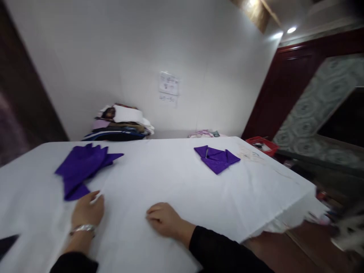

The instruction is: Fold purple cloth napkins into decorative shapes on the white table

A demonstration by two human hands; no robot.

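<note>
My left hand [88, 209], with a silver bracelet at the wrist, is low over the white-covered table [159, 174]. A small gap shows between its thumb and bent fingers. Just beyond it lies a rumpled bunch of purple fabric [82, 165], its lower corner meeting or passing behind the hand; I see none of it gripped. My right hand [165, 219] rests on the white cover with its fingers curled closed, and nothing shows sticking out of them. Farther off to the right lies a folded purple fabric piece [217, 159] with a small grey object [206, 152] on it.
Folded clothes [122, 123] are stacked behind the table's far edge, with more fabric [204, 134] to their right. A red basket [263, 146] is beyond the right corner. Loose pale threads [250, 154] lie nearby. A dark piece [8, 242] shows at lower left.
</note>
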